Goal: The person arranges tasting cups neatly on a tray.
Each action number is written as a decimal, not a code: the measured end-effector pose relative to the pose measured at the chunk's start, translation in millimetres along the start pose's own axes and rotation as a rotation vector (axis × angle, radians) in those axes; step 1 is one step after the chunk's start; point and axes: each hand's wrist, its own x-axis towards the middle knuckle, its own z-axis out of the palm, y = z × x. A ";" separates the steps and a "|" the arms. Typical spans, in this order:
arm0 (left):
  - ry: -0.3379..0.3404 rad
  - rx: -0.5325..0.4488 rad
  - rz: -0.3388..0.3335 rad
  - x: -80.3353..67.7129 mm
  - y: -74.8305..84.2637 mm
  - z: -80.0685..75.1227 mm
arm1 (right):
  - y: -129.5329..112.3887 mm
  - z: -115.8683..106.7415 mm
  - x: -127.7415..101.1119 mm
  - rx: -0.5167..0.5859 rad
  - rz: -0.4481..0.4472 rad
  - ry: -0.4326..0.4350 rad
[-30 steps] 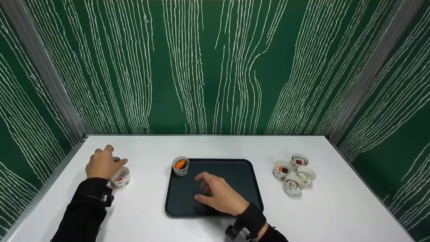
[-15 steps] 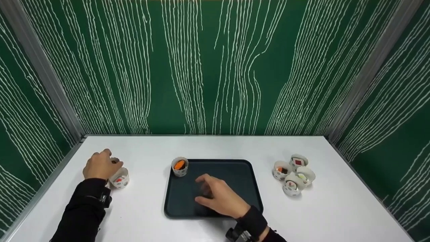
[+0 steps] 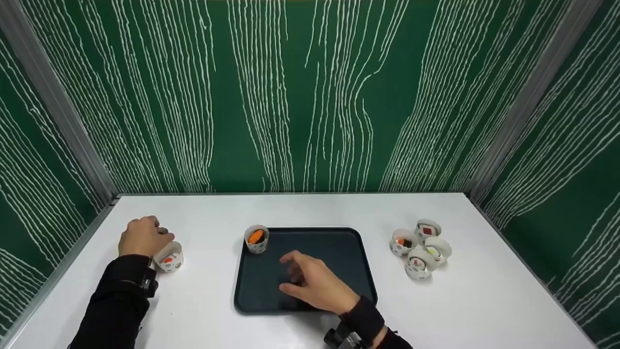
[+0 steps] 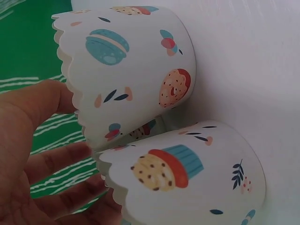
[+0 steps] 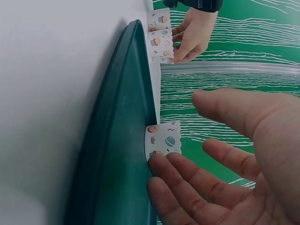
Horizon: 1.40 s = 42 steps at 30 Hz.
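Observation:
At the left of the table, my left hand [image 3: 143, 236] reaches down among paper baking cups, fingers curled round the rim of a far cup [image 4: 143, 130]; the fingertips are hidden behind two nearer cups. One nearer cup [image 3: 169, 257] holds a sushi piece with a red centre. Over the dark green tray [image 3: 271, 295] my right hand [image 3: 317, 282] hovers, fingers relaxed and thumb apart, holding nothing. A baking cup [image 3: 256, 240] with an orange-topped sushi piece [image 3: 256, 236] stands in the tray's far left corner.
Several more baking cups with sushi pieces cluster on the right of the white table [image 3: 499, 291], one of them [image 3: 419, 265] nearest the front. A green wall [image 3: 310, 121] with white lines rises behind the table, and similar walls flank it.
My left hand has lowered slightly and its fingers have drawn in at the far cup. The whole head view has shifted a little. My right hand stays over the tray.

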 end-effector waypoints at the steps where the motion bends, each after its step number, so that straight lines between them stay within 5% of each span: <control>1: -0.002 -0.002 -0.003 0.4 0.1 0.1 | -0.3 -0.5 0.0 -0.001 -0.001 0.001; 15: 0.021 -0.012 0.024 5.2 -1.4 0.1 | 0.7 -5.8 -1.7 -0.002 0.018 0.013; 22: 0.072 -0.026 0.091 4.9 10.0 -3.7 | 0.4 -7.0 -2.5 -0.001 0.012 0.011; 42: 0.073 -0.039 0.237 -8.4 94.6 -3.5 | 1.5 -17.3 -7.6 -0.006 0.030 0.049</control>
